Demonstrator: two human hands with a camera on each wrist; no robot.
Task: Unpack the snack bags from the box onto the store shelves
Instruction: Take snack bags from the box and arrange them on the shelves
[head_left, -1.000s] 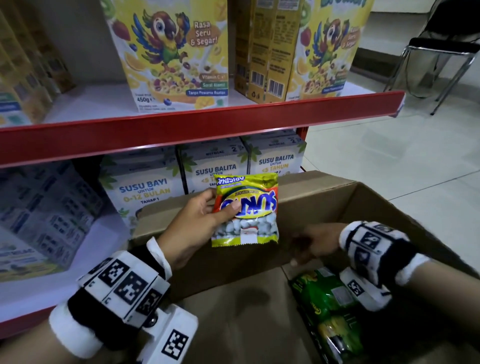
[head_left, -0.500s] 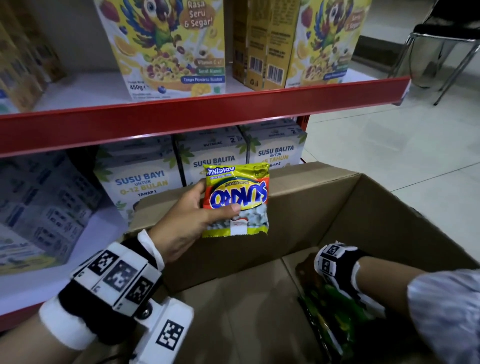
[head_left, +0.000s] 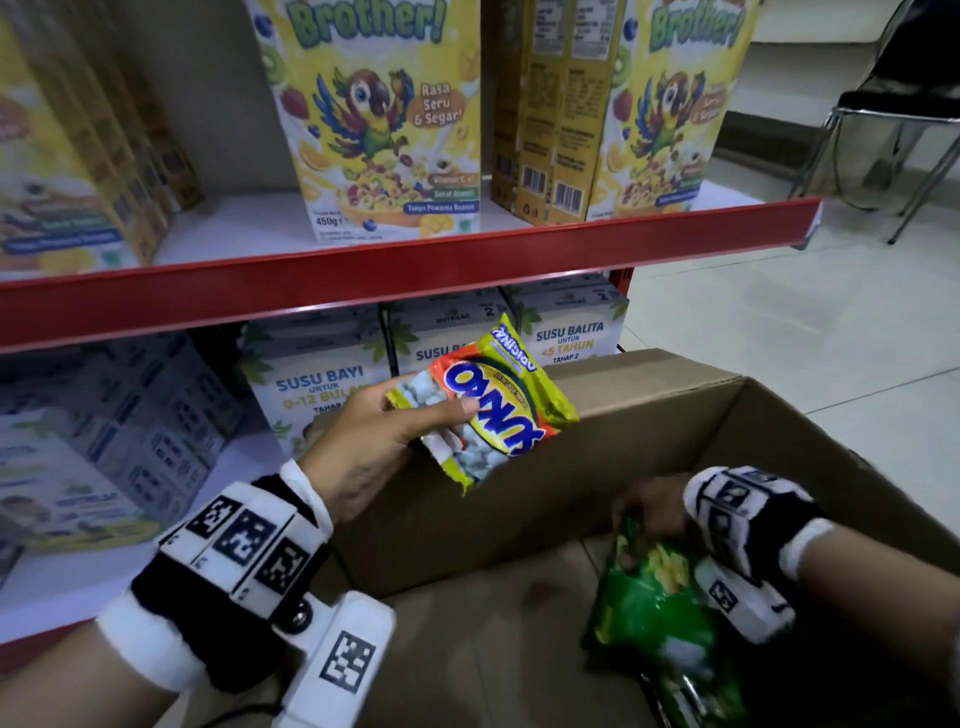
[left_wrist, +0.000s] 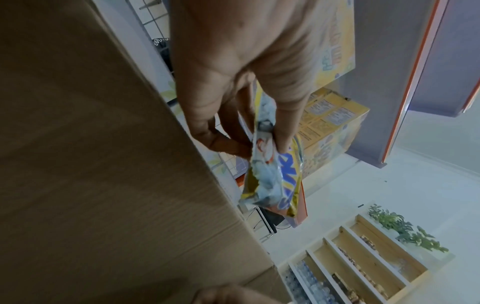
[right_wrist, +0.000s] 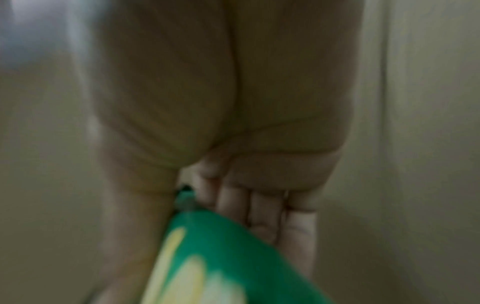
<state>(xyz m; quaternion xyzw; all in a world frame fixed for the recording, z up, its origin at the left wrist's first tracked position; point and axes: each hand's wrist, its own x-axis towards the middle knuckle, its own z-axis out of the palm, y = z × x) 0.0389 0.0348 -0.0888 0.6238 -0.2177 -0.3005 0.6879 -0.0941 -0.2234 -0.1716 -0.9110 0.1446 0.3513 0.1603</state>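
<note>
My left hand (head_left: 410, 421) pinches a yellow and orange snack bag (head_left: 498, 405) by its lower edge, tilted, above the far wall of the cardboard box (head_left: 649, 415). The left wrist view shows the thumb and fingers clamped on this snack bag (left_wrist: 275, 176). Inside the box my right hand (head_left: 649, 509) grips the top edge of a green snack bag (head_left: 649, 608), which hangs below it. The right wrist view is blurred but shows the fingers (right_wrist: 262, 211) closed on the green snack bag (right_wrist: 215, 257).
A red-edged shelf (head_left: 415, 270) holds yellow cereal boxes (head_left: 384, 124). The lower shelf (head_left: 52, 582) carries white milk cartons (head_left: 311, 384) behind the box. More green packets (head_left: 696, 691) lie in the box bottom. A black chair (head_left: 893, 104) stands on the tiled floor at right.
My left hand has tilted the yellow bag sideways. My right hand went down into the box, took hold of the green bag and is lifting it.
</note>
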